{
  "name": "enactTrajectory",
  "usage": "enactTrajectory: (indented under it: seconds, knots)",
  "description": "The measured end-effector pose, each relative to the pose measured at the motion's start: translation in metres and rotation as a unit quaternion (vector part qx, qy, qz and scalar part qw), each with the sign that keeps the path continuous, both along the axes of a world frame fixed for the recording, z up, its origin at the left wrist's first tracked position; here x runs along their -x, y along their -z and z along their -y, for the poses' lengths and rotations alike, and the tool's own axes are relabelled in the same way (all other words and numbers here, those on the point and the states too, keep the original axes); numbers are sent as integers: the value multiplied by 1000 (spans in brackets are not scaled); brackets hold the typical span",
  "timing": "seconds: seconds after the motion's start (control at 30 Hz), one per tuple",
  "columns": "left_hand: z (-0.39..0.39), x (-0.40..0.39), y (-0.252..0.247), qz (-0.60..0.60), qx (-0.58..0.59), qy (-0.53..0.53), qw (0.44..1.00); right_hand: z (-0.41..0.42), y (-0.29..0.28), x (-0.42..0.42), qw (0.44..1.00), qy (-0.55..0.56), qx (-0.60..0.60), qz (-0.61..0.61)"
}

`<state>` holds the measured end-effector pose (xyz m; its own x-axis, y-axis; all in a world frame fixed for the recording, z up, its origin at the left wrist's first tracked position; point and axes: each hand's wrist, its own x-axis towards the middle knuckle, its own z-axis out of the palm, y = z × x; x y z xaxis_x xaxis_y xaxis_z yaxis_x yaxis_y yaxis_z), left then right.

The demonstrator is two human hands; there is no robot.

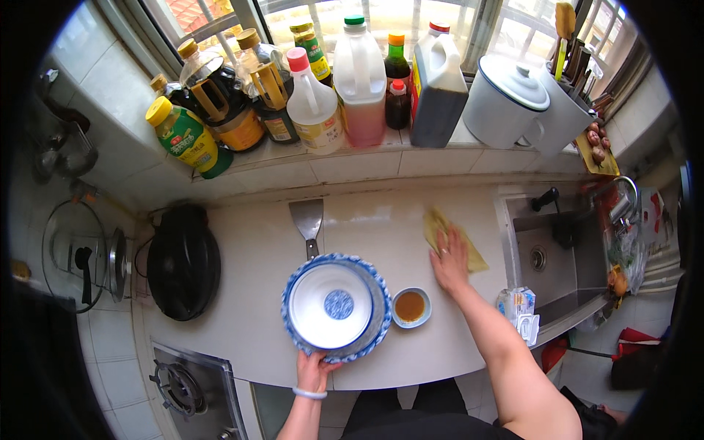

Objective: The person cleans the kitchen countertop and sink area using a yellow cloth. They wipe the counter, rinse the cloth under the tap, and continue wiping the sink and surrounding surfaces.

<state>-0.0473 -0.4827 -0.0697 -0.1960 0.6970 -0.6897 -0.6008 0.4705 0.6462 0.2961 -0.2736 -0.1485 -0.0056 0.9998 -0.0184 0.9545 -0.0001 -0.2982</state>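
My left hand (314, 369) grips the near rim of a blue-and-white plate (383, 308). On that plate rests a white bowl (308, 300) with a blue patterned centre. A yellow cloth (476, 258) lies on the counter at the right, pressed under the spread palm of my right hand (452, 261). Between my hands stands a small bowl of brown sauce (410, 306). Just beyond the plate is a wide metal scraper (307, 220), its handle end partly hidden by the rim.
A black electric griddle (184, 264) stands at the left, beyond a gas hob (187, 385). Along the window ledge are several bottles (360, 82) and a lidded enamel pot (503, 104). A pack of wipes (517, 308) sits against the steel sink (555, 275) on the right.
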Motion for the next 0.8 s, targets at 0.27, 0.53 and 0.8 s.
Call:
enactTrajectory:
  seconds: [0.27,0.53,0.8]
  knots:
    - [15,44,3,-33,-37,-114,992,-64,3,132,925,-375,-18,-54]
    - [-21,76,35,-117,-21,-160,980,-93,8,65,982,-188,-21,-26]
    - [-59,99,70,-63,-59,-156,984,-31,2,-54,995,31,16,-97]
